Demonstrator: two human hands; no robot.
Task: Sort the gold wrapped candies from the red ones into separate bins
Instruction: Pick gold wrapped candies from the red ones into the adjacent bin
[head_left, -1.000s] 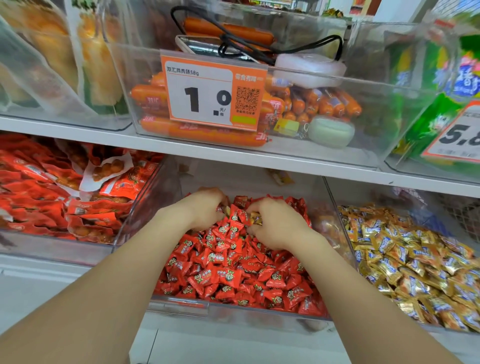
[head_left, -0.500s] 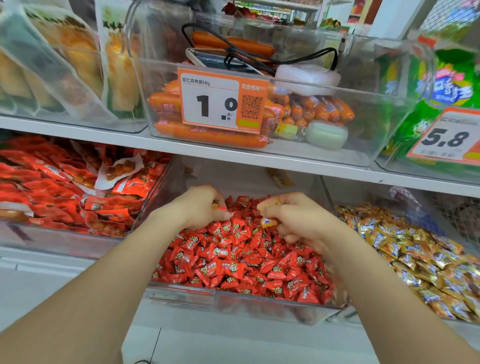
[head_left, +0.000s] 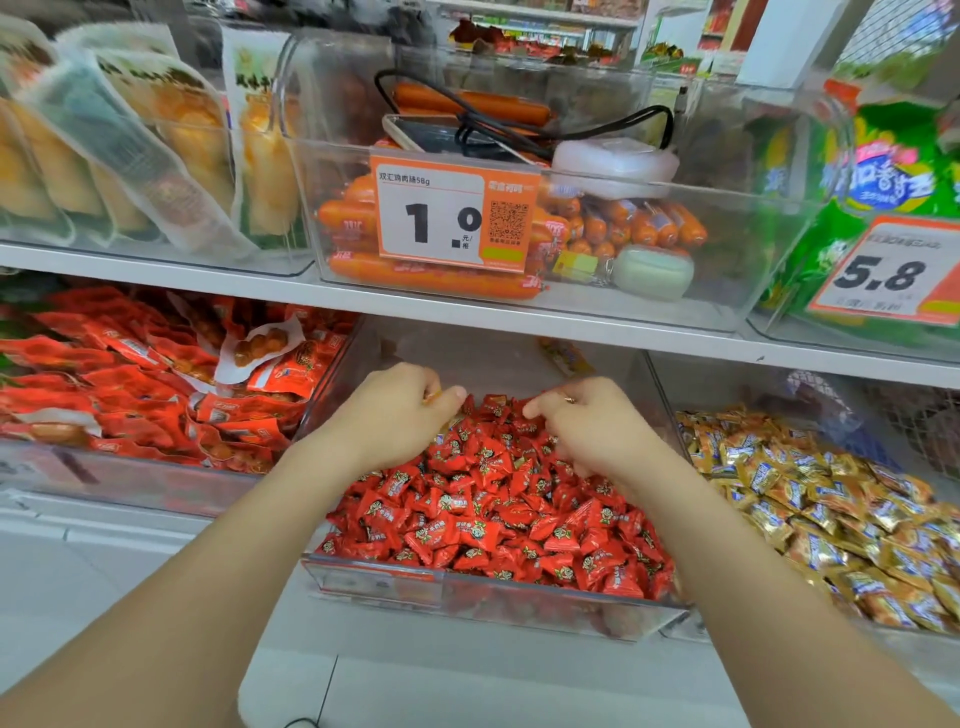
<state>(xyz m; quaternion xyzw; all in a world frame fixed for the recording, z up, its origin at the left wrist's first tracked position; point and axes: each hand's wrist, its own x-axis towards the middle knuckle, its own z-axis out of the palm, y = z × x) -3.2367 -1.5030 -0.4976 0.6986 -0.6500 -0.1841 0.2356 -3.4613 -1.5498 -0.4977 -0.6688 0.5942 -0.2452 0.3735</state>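
Observation:
A clear bin (head_left: 467, 587) on the lower shelf holds a heap of red wrapped candies (head_left: 493, 519). To its right lies a heap of gold wrapped candies (head_left: 810, 493) in a neighbouring clear bin. Both hands are at the back of the red heap. My left hand (head_left: 400, 415) pinches a sliver of gold wrapper (head_left: 431, 397) between thumb and fingers. My right hand (head_left: 587, 431) is curled knuckles-up with its fingertips down in the red candies. The gold candy seen in it a moment earlier is now hidden under the fingers.
A bin of red snack packets (head_left: 145, 384) sits to the left. The white shelf edge (head_left: 519, 317) runs just above my hands, carrying a sausage bin with an orange price tag (head_left: 452, 213) and green packets (head_left: 883, 208). Pale floor (head_left: 467, 686) lies below.
My hands have drawn apart at the back of the red heap. The right hand turned knuckles-up, and the gold candy it showed is out of sight. The camera tilted slightly up.

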